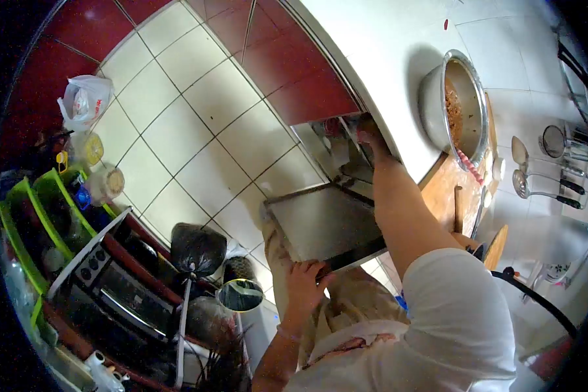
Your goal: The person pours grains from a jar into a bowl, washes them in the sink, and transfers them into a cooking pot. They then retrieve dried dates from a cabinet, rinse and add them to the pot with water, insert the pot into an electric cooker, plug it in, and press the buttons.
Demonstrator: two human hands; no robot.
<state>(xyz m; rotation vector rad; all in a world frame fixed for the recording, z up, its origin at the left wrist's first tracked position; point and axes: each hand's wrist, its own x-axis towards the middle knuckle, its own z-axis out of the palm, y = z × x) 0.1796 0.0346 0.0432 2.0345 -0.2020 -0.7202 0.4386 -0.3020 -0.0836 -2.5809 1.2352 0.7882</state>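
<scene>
My left hand [309,282] is closed on the edge of an open cabinet door [326,222] with a grey panel and dark frame, low in front of my body. Under the white counter, my right hand [371,132] reaches into the cabinet opening [340,150]. Its fingers are in shadow, and what they touch is hidden. Above that arm, a metal bowl [431,108] with brown crumbly contents stands on the counter [379,39].
A wooden board [443,196] lies beside the bowl, near hanging ladles [521,184]. Across the tiled floor [183,137] stand a black oven [121,294], a black bag [198,249], a bin [240,295], green shelves [49,209] and a white plastic bag [85,101].
</scene>
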